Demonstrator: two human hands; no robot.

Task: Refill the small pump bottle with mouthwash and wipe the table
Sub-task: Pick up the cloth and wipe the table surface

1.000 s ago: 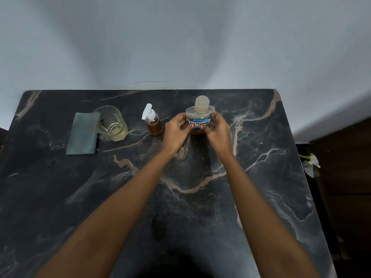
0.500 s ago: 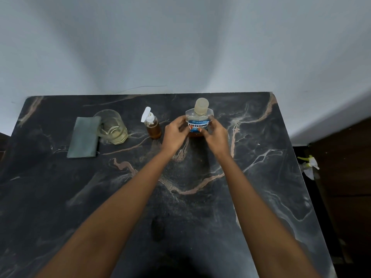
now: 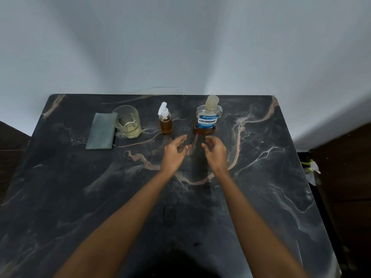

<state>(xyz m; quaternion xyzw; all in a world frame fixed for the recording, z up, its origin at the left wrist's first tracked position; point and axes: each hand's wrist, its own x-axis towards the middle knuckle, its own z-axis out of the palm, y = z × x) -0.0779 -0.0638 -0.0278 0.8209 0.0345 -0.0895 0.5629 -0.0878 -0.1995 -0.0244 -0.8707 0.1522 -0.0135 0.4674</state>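
Let go of the mouthwash bottle (image 3: pixel 208 117), now upright near the tabletop (image 3: pixel 261 177) far edge. Both grips loose, empty: left hand (image 3: pixel 174 152), right hand (image 3: pixel 215 152). Next: uncap slowly; steady the small pump bottle (image 3: pixel 165 122) just left.

Two bare forearms, no sleeves, watch or rings seen. Left hand (image 3: pixel 174 152) and right hand (image 3: pixel 215 153): orange-red polish on visible nails.
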